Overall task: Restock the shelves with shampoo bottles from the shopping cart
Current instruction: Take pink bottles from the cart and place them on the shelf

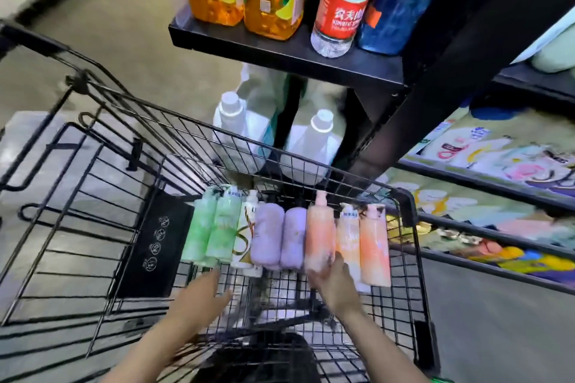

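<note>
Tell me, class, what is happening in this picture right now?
A person is reaching into a black wire shopping cart where shampoo bottles lie in a row: two green, one white, two purple and three orange. The right hand is closing on the leftmost orange bottle, its fingers against the bottle's lower end. The left hand is open and hovers just short of the green bottles. Ahead, a black shelf holds drink bottles.
</note>
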`<state>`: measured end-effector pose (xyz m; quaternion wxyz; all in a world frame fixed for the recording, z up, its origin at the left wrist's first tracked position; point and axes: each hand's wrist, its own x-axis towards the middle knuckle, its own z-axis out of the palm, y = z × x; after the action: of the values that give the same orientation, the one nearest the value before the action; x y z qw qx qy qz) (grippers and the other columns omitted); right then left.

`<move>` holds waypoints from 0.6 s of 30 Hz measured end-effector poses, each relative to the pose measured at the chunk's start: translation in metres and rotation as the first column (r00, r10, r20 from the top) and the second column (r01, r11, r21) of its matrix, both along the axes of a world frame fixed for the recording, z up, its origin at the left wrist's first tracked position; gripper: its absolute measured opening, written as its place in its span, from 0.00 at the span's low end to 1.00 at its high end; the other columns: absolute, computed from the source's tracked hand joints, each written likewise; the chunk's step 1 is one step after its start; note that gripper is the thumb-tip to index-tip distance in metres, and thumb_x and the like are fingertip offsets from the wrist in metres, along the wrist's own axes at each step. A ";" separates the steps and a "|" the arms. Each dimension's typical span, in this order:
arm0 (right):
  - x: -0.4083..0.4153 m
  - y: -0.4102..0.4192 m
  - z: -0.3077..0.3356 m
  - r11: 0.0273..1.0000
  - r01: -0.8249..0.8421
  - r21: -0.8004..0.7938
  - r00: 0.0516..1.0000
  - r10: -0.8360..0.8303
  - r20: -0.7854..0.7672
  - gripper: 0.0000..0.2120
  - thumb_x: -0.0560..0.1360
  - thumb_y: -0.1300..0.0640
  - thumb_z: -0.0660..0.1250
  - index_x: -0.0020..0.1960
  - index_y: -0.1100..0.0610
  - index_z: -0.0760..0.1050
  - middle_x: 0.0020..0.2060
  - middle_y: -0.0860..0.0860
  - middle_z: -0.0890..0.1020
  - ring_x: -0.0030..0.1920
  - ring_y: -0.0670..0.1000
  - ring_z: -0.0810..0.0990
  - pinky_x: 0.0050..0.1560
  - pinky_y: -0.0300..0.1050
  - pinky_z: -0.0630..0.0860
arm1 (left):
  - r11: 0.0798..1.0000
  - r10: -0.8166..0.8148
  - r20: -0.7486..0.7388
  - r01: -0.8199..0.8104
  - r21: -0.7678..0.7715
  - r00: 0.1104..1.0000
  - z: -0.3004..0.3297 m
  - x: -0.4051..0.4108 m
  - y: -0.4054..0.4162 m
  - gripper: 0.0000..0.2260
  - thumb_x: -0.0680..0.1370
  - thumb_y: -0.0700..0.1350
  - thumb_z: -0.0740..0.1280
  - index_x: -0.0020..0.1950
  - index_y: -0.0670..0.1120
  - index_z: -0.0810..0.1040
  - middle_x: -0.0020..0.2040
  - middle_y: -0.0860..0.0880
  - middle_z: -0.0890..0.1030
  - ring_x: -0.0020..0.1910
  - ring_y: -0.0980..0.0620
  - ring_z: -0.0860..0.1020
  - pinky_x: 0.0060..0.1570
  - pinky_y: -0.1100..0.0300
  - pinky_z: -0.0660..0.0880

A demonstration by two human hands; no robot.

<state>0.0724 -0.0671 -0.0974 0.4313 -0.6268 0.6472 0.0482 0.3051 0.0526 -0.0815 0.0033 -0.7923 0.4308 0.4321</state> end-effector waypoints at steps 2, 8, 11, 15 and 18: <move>0.009 -0.014 -0.020 0.998 0.058 -0.009 0.998 -0.058 0.000 0.39 0.73 0.41 0.67 0.72 0.60 0.55 0.63 0.59 0.70 0.62 0.61 0.73 0.61 0.53 0.72 | 1.000 -0.015 -0.024 0.015 0.001 1.000 -0.014 -0.007 -0.017 0.27 0.80 0.53 0.59 0.76 0.44 0.58 0.74 0.46 0.64 0.72 0.49 0.64 0.66 0.60 0.63; 0.011 -0.024 -0.055 0.967 0.248 -0.062 0.969 -0.246 0.041 0.28 0.69 0.44 0.73 0.59 0.57 0.68 0.50 0.51 0.79 0.47 0.56 0.81 0.47 0.53 0.79 | 0.994 0.064 -0.241 -0.083 -0.071 0.969 -0.052 -0.036 -0.064 0.21 0.79 0.53 0.61 0.70 0.48 0.67 0.67 0.47 0.74 0.63 0.46 0.74 0.58 0.59 0.69; -0.001 -0.016 -0.054 0.862 0.477 0.174 0.817 -0.507 0.273 0.24 0.67 0.56 0.77 0.59 0.60 0.71 0.46 0.53 0.83 0.43 0.55 0.84 0.44 0.52 0.81 | 0.952 0.250 -0.453 -0.302 -0.047 0.856 -0.060 -0.055 -0.086 0.21 0.74 0.57 0.64 0.63 0.47 0.73 0.57 0.46 0.79 0.55 0.47 0.76 0.53 0.57 0.72; -0.018 0.009 -0.033 0.800 0.372 0.471 0.705 -0.574 0.417 0.25 0.67 0.50 0.72 0.60 0.61 0.74 0.54 0.55 0.82 0.43 0.51 0.85 0.43 0.42 0.79 | 0.809 0.489 -0.730 -0.561 0.174 0.478 -0.062 -0.080 -0.101 0.05 0.76 0.51 0.68 0.47 0.51 0.76 0.42 0.55 0.80 0.50 0.51 0.76 0.55 0.56 0.70; -0.029 0.025 -0.022 0.747 0.249 0.616 0.655 -0.599 0.461 0.25 0.70 0.50 0.66 0.64 0.60 0.73 0.57 0.55 0.82 0.52 0.56 0.84 0.53 0.50 0.79 | 0.730 0.561 -0.810 -0.564 0.386 0.171 -0.067 -0.089 -0.098 0.14 0.73 0.51 0.67 0.55 0.45 0.77 0.48 0.47 0.84 0.50 0.50 0.80 0.52 0.55 0.74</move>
<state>0.0431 -0.0422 -0.1191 0.7684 -0.2932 0.5589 -0.1061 0.2159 -0.0451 -0.1483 -0.3852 -0.5362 0.0411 0.7499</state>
